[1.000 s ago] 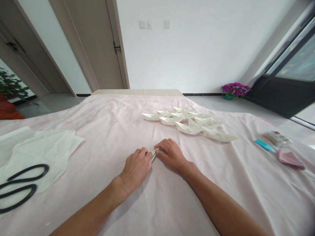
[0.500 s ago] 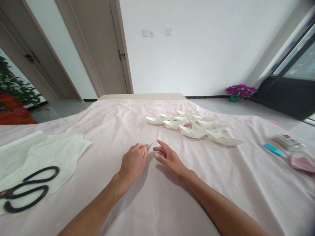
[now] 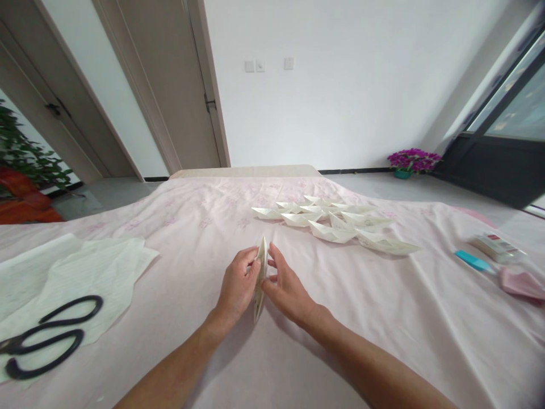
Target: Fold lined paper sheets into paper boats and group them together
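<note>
Folded paper piece (image 3: 261,275) sits between both hands, nearer me and left of the paper boats (image 3: 334,232), long axis near-to-far. Left hand (image 3: 236,282) pinches it. Right hand (image 3: 292,291) is loosely spread, thumb by its right side, and closer to the boats. Right fingertip contact: can't tell.

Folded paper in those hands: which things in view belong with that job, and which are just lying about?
Likely part of the job:
folded paper, in the left hand, right hand beside it
paper boats
paper sheets
scissors, probably

Seemingly just lying about:
packet
blue object
pink object
flowers, on the floor
</note>
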Demonstrator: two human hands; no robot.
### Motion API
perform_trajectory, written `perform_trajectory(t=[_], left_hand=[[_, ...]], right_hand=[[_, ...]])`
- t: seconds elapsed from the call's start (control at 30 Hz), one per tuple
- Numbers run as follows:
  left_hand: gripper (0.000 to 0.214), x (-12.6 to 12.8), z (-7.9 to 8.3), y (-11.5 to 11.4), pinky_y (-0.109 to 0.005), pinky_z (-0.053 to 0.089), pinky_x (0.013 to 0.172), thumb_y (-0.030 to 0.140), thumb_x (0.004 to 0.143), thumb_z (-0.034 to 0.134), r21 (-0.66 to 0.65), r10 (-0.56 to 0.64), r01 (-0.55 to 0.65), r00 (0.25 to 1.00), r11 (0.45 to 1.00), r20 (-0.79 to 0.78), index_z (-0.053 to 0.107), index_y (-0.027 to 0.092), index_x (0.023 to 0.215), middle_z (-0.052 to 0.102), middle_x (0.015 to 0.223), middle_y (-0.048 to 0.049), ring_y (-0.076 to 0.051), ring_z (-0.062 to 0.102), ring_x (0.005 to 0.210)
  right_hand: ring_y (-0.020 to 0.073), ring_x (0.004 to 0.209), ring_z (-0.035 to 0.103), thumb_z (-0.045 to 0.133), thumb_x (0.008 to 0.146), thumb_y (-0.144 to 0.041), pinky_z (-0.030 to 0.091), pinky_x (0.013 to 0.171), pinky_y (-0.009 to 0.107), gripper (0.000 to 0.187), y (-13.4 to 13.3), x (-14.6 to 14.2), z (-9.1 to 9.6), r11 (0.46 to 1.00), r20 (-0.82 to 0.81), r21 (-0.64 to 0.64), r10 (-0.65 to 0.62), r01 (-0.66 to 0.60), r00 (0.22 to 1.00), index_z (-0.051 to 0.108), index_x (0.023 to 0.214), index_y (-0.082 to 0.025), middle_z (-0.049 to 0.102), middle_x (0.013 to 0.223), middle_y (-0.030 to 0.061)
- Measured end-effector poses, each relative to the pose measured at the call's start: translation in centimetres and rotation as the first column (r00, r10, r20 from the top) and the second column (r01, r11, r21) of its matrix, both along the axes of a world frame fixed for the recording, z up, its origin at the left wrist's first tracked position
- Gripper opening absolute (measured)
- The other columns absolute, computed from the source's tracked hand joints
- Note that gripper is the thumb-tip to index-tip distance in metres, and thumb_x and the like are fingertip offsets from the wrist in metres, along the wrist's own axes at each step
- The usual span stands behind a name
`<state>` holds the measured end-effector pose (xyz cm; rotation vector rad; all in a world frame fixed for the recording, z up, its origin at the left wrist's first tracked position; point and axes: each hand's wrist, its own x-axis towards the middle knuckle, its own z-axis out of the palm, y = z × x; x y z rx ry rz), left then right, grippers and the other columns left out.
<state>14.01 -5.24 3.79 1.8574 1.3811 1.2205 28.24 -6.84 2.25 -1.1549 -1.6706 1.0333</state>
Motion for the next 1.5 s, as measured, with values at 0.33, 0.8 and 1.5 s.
perform_trajectory(t=[0.33,0.8,1.5], left_hand=[[0.022,0.9,-0.5,-0.5,-0.037,0.052,0.085,0.021,0.088,0.052,-0.039,0.085,-0.097,0.968,0.995,-0.234,0.062,0.022,0.108,0.062,0.105,-0.0075,-0.022,0.065,0.095],[0.036,1.2,0.6,-0.8,-0.031,0.048,0.086,0.008,0.083,0.048,0.038,0.124,-0.119,0.976,0.992,-0.177,0.062,0.021,0.113,0.057,0.096,-0.0038,-0.018,0.059,0.094],[0.040,-0.7,-1.8,1.2,-0.028,0.049,0.083,0.005,0.080,0.050,0.011,0.086,-0.086,0.968,0.996,-0.236,0.071,0.025,0.107,0.061,0.096,-0.0022,-0.015,0.061,0.091]], right_hand=[[0.0212,0.107,0.060,0.038,0.082,-0.005,0.046,0.093,0.031,0.050,0.2,-0.2,1.6,0.973,0.352,0.227,-0.128,0.049,0.927,0.049,0.127,-0.023,0.064,0.117,0.0072],[0.0211,0.090,0.067,0.049,0.085,-0.017,0.040,0.072,0.027,0.041,1.3,1.2,2.8,0.962,0.583,0.228,-0.257,0.148,0.771,0.057,0.124,-0.027,0.073,0.106,0.0030],[0.0201,0.093,0.065,0.051,0.080,-0.014,0.043,0.073,0.027,0.046,2.5,2.8,0.5,0.959,0.616,0.272,-0.239,0.082,0.751,0.067,0.119,-0.035,0.072,0.101,0.0000]])
